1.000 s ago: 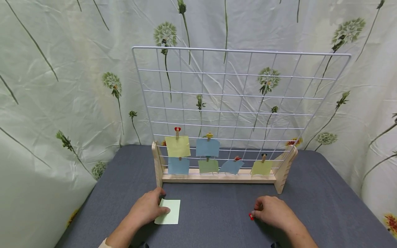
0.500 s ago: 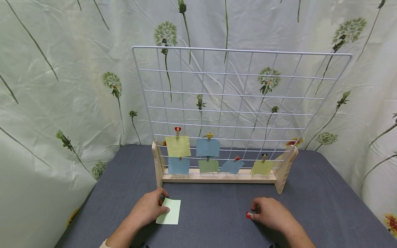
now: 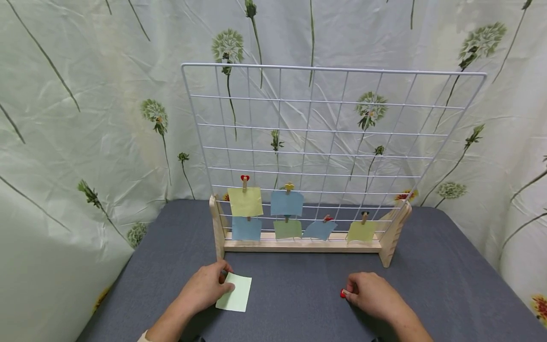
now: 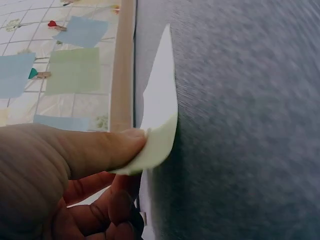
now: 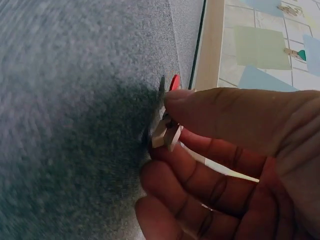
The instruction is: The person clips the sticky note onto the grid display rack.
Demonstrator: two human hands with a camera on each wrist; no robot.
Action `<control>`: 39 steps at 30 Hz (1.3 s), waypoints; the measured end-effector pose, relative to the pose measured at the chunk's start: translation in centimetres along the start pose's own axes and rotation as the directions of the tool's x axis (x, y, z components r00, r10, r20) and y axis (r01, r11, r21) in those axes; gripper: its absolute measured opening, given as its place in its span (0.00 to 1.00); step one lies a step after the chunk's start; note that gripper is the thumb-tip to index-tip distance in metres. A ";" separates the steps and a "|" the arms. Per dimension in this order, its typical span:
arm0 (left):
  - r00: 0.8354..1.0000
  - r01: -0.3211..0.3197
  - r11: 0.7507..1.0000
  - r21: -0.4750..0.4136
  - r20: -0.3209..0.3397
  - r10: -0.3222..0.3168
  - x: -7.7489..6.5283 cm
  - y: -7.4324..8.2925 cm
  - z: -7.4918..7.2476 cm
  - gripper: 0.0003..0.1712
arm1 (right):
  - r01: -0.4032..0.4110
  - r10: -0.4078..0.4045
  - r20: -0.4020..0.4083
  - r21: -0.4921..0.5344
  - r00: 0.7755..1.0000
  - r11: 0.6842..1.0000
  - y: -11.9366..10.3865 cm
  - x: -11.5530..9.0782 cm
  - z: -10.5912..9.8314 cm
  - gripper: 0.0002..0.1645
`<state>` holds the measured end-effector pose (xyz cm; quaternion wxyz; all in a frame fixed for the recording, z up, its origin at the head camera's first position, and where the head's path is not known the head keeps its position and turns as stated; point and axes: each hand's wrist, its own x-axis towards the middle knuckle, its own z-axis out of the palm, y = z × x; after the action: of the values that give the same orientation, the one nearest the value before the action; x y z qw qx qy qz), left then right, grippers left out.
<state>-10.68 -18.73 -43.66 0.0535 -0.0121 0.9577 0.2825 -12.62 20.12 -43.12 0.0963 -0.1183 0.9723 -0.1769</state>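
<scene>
A pale green paper note (image 3: 237, 295) is pinched along its left side between the thumb and fingers of my left hand (image 3: 205, 286). In the left wrist view the note (image 4: 160, 95) bends upward off the grey cloth, its thumb-side edge curled. My right hand (image 3: 373, 293) pinches a small wooden clothespin (image 5: 167, 131) with a red decoration (image 5: 174, 82) on one end. The clothespin lies between thumb and fingertips, close over the cloth. Both hands are in front of a white wire grid rack (image 3: 305, 128) on a wooden base (image 3: 301, 246).
Several notes hang on the grid's lower rows, held by clothespins: a yellow note (image 3: 245, 202) at upper left, a blue note (image 3: 286, 204) beside it, and a yellow note (image 3: 361, 231) at lower right. Grey cloth (image 3: 295, 304) covers the table. A floral curtain (image 3: 107, 118) stands behind.
The pale green note has lifted and turned slightly, its right edge shifting right. My right hand has moved a little left with the clothespin, whose red end has turned.
</scene>
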 end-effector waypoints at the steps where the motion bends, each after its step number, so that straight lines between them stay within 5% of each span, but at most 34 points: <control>1: 1.000 -0.014 1.000 -0.008 -0.011 0.014 0.0 0.0 0.0 0.15 | 0.002 -0.002 -0.003 0.004 1.000 1.000 0.0 0.0 0.0 0.17; 11: 0.997 -0.064 0.995 -0.081 -0.056 0.060 -0.2 1.0 -0.4 0.10 | 0.016 -0.016 -0.001 0.050 1.000 0.999 0.3 -0.1 -0.4 0.16; 17: 0.994 -0.074 0.994 -0.075 -0.082 0.068 -0.2 1.2 -0.5 0.09 | 0.127 -0.125 -0.027 0.093 0.992 0.987 0.7 -0.3 -0.4 0.15; 22: 0.990 -0.094 0.991 -0.095 -0.112 0.084 -0.2 1.4 -0.4 0.09 | 0.080 -0.084 0.020 0.144 0.996 0.986 0.5 -0.1 -0.8 0.09; 39: 0.989 -0.111 0.975 -0.192 -0.118 0.089 -0.4 2.5 -0.5 0.06 | 0.123 -0.119 -0.048 0.085 0.992 0.989 0.5 -0.3 -0.6 0.10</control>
<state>-10.51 -16.89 -41.80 -0.0144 0.0156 0.9257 0.3778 -12.60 20.89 -42.72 0.0698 -0.1690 0.9565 -0.2275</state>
